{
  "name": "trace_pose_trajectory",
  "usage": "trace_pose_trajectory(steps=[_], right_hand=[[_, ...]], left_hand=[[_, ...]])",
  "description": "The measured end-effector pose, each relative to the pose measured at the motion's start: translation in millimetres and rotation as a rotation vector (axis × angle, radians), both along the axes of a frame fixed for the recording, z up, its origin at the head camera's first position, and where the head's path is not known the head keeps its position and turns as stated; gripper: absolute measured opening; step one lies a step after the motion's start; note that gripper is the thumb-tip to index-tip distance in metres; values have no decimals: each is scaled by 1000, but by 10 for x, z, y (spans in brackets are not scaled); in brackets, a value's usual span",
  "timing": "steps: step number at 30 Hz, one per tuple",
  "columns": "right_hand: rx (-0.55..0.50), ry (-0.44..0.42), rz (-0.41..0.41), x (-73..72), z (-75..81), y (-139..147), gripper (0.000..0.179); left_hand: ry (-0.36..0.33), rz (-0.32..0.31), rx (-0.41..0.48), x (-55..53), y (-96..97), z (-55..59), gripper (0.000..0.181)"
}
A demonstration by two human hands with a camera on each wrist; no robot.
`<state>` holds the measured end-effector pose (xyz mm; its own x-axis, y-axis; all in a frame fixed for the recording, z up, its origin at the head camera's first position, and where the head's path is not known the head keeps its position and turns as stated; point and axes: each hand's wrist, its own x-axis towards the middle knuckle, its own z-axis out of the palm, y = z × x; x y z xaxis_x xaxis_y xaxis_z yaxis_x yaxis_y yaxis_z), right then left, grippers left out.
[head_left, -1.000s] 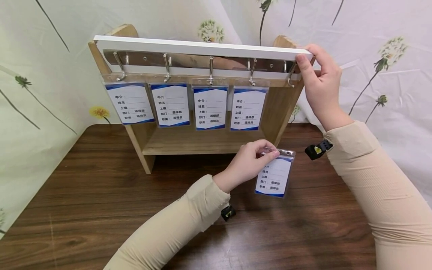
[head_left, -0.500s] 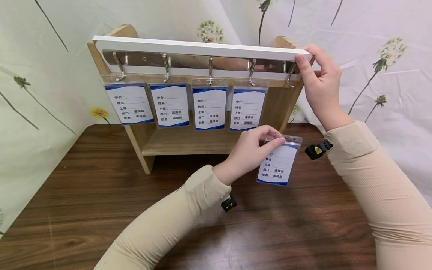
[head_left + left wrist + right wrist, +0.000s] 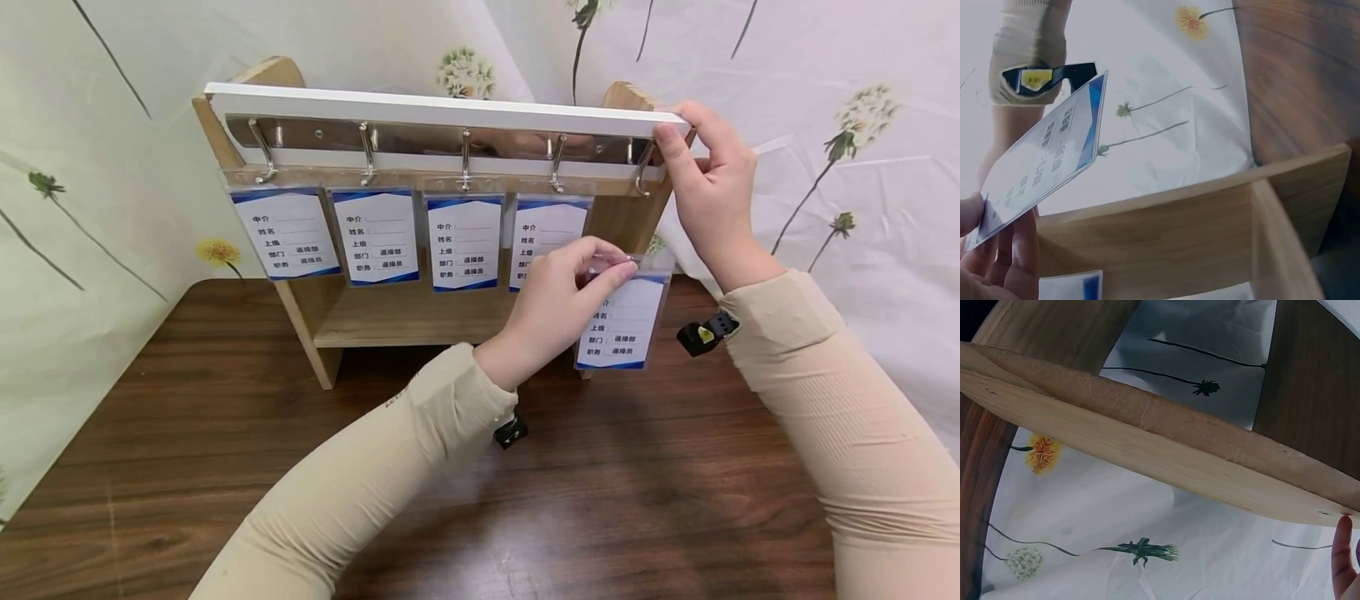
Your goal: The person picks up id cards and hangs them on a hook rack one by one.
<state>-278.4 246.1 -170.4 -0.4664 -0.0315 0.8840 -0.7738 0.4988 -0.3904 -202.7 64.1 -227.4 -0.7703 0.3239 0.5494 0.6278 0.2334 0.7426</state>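
Observation:
My left hand (image 3: 561, 292) pinches the top edge of a badge card in a clear sleeve (image 3: 621, 327), thumb in front and fingers behind. This badge hangs upright below the rightmost hook (image 3: 643, 171) and overlaps the stand's right side. In the left wrist view the same badge (image 3: 1044, 156) stands between thumb and fingers. My right hand (image 3: 712, 179) grips the right end of the white hook rail (image 3: 450, 104), thumb on its front. A fingertip (image 3: 1344, 534) shows at the wooden edge in the right wrist view. Several matching badges (image 3: 462, 242) hang from the other hooks.
The rail lies across a wooden stand (image 3: 412, 325) with a low shelf and two side boards. It stands on a dark wood table (image 3: 225, 467). Behind hangs a white cloth (image 3: 862, 208) with printed dandelions.
My left hand has risen with the badge, from low over the table to just under the rightmost hook. My right hand has stayed on the rail end.

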Motion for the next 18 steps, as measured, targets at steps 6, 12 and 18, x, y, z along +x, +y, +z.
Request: trace_pose_trajectory(steps=[6,12,18], right_hand=[[-39,-44,-28,25,2,-36,18],[-51,-70,-43,42,7,-54,16],[-71,-66,-21,28,13,-45,13]], left_hand=[[43,49,40,-63,-5,139,20],[80,76,41,-117,9,221,21],[54,98,-24,-179,42,299,24]])
